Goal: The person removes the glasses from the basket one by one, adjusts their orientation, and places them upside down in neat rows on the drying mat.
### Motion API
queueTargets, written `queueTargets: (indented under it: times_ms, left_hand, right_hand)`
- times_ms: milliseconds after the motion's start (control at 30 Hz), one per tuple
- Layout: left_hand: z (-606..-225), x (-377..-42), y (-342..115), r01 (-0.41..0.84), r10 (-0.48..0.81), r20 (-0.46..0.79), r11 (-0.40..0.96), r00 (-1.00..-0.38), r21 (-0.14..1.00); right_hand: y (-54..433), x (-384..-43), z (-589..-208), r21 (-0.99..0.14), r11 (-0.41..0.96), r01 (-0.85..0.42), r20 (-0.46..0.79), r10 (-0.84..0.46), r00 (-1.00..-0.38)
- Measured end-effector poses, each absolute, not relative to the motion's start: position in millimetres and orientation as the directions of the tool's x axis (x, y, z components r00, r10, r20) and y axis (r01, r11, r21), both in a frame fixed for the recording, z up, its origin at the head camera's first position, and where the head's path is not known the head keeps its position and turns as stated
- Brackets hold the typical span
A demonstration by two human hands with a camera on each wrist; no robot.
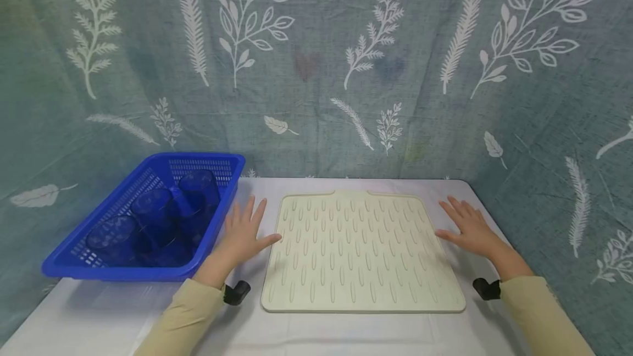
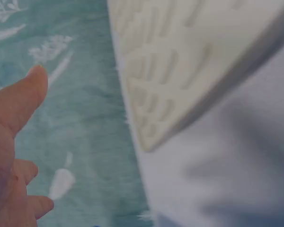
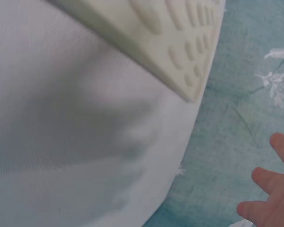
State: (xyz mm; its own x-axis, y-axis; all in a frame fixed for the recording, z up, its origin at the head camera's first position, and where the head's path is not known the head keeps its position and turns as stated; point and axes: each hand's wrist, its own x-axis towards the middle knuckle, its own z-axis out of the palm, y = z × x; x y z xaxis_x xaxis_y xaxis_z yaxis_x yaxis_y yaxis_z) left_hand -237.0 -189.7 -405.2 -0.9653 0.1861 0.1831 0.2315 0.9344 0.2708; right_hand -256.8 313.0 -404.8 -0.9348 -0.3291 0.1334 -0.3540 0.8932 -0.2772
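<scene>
A cream drying mat [image 1: 356, 246] with raised oblong ridges lies flat on the white table. My left hand [image 1: 243, 238] is spread between the mat's left edge and a blue basket, its thumb near the mat. On the other side, my right hand [image 1: 467, 228] hovers with fingers apart close to the mat's right edge. Neither hand holds anything. Several clear drinking glasses [image 1: 152, 207] stand in the blue plastic basket [image 1: 143, 273], tinted blue by its walls. Both wrist views show the mat [image 2: 165, 61] beside the spread fingers [image 3: 267, 179].
The white tablecloth [image 1: 346, 337] covers the table. Behind and to the sides hangs a green-grey curtain [image 1: 316, 70] with white leaf prints. The basket takes up the table's left side and reaches its left edge.
</scene>
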Motion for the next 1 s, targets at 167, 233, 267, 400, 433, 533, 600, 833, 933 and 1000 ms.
queueTargets:
  times_ms: [167,233,267,400,433,533,600,833,933,1000]
  left_hand:
    - [-373.2,-225.7,-192.4,0.277,0.219,0.222,0.92,-0.95,0.277]
    - [-357.8,-220.1,-196.2,0.277,0.221,0.217,0.92,-0.951,0.276]
    - [-350.3,-217.6,-198.9,0.276,0.221,0.215,0.921,-0.951,0.274]
    - [-322.2,-208.5,-212.8,0.251,0.207,0.178,0.928,-0.962,0.275]
    - [-316.3,-206.9,-216.9,0.241,0.202,0.162,0.93,-0.966,0.277]
    - [-301.5,-205.0,-229.2,0.212,0.189,0.106,0.933,-0.976,0.291]
    - [-294.6,-206.1,-237.7,0.201,0.186,0.079,0.931,-0.979,0.305]
    - [-284.9,-219.7,-267.4,0.167,0.18,-0.004,0.922,-0.984,0.348]
    - [-284.5,-225.5,-278.7,0.129,0.15,-0.045,0.939,-0.988,0.318]
    - [-285.1,-228.6,-285.3,0.105,0.127,-0.059,0.952,-0.99,0.286]
  right_hand:
    - [307.4,-255.0,-404.5,-0.385,0.846,-0.368,0.151,-0.336,-0.93]
    - [305.9,-254.1,-404.9,-0.424,0.825,-0.374,0.156,-0.34,-0.927]
    - [305.1,-253.7,-404.9,-0.442,0.814,-0.378,0.159,-0.343,-0.926]
    - [301.9,-253.8,-405.6,-0.493,0.777,-0.392,0.171,-0.355,-0.919]
    - [300.9,-253.8,-405.7,-0.501,0.769,-0.396,0.176,-0.358,-0.917]
    - [299.4,-253.8,-406.6,-0.516,0.756,-0.401,0.188,-0.358,-0.915]
    - [298.5,-253.3,-407.2,-0.523,0.749,-0.407,0.202,-0.355,-0.913]
    - [291.2,-252.3,-408.8,-0.558,0.706,-0.437,0.245,-0.363,-0.899]
    - [286.0,-252.5,-407.7,-0.567,0.687,-0.454,0.258,-0.375,-0.89]
    - [282.4,-252.4,-406.4,-0.568,0.683,-0.46,0.265,-0.378,-0.887]
